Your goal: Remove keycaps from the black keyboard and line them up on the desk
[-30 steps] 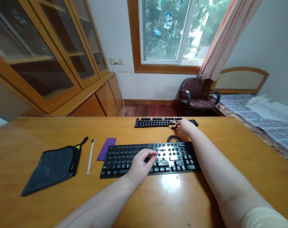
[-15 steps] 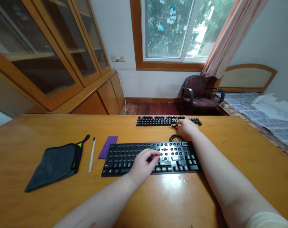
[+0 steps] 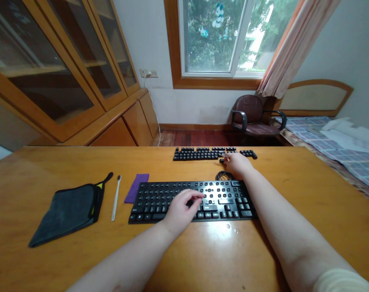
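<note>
Center keyboard [image 3: 160, 198]: bottom keys [image 3: 207, 215] on, many spots above bare. Left hand [image 3: 182, 209] half-curled, can't tell its hold; right hand [image 3: 238, 164] pinches something thin [image 3: 222, 155] by upper-middle keycaps [image 3: 196, 155].

Daylight enters through a sliding window [image 3: 229, 44] at one o'clock, framed in brown wood, with trees [image 3: 201, 54] beyond and cartoon stickers [image 3: 218, 16] on the glass. A pink curtain [image 3: 295, 50] hangs at two. Between two and three stands a maroon office armchair [image 3: 251, 111]; at three, a plaid-covered bed [image 3: 324, 142] bears crumpled white material [image 3: 351, 134], possibly plastic. A glass-doored bookcase [image 3: 69, 61] fills ten, a wall socket [image 3: 148, 73] eleven. Reddish wood flooring [image 3: 196, 138] meets the white wall [image 3: 202, 105] at twelve.
</note>
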The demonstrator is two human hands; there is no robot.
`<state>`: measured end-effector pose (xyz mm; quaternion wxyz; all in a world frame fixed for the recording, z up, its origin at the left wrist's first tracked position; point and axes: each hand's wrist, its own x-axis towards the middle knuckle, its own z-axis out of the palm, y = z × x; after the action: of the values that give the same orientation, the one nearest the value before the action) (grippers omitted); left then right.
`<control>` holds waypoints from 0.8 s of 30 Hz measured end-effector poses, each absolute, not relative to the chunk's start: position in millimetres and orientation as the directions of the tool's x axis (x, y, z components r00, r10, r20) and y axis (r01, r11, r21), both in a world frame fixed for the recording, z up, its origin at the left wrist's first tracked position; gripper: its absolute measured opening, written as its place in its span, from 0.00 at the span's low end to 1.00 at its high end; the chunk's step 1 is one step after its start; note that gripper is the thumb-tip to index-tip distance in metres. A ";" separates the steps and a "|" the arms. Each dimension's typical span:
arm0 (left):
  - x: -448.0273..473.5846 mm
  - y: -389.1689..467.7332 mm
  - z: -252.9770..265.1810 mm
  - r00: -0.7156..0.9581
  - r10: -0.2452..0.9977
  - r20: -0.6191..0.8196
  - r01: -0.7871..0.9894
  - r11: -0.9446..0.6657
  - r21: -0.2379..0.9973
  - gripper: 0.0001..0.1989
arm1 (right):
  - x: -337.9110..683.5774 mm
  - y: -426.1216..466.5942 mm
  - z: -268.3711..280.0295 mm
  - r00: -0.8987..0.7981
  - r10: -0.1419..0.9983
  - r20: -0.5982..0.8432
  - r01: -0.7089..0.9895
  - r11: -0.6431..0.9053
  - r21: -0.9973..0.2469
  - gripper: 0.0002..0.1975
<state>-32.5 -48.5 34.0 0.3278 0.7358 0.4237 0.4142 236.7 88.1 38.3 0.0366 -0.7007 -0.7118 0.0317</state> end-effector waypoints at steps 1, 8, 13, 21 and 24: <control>-32.4 -48.4 34.4 0.294 0.896 0.333 0.352 -0.425 0.834 0.07 | 236.3 87.6 38.4 -0.013 1.000 0.009 0.995 0.014 -0.095 0.11; -32.1 -48.6 34.8 0.298 0.892 0.340 0.352 -0.434 0.829 0.06 | 235.0 87.0 38.4 0.004 0.999 0.043 0.995 0.001 -0.098 0.12; -31.8 -48.8 35.1 0.291 0.897 0.331 0.362 -0.424 0.830 0.07 | 231.6 85.8 38.0 0.034 0.997 0.075 0.994 -0.026 -0.108 0.12; -32.3 -49.6 37.0 0.299 0.894 0.333 0.365 -0.430 0.826 0.06 | 230.1 93.6 35.2 0.062 0.996 0.066 0.990 -0.053 -0.130 0.12; -32.1 -49.8 37.5 0.302 0.894 0.331 0.369 -0.430 0.824 0.06 | 231.0 96.2 34.4 0.052 0.997 0.065 0.989 -0.042 -0.139 0.12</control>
<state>-32.1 -49.8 37.5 0.3212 0.7402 0.4264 0.4088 231.0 96.2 34.4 0.0727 -0.7216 -0.6881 0.0246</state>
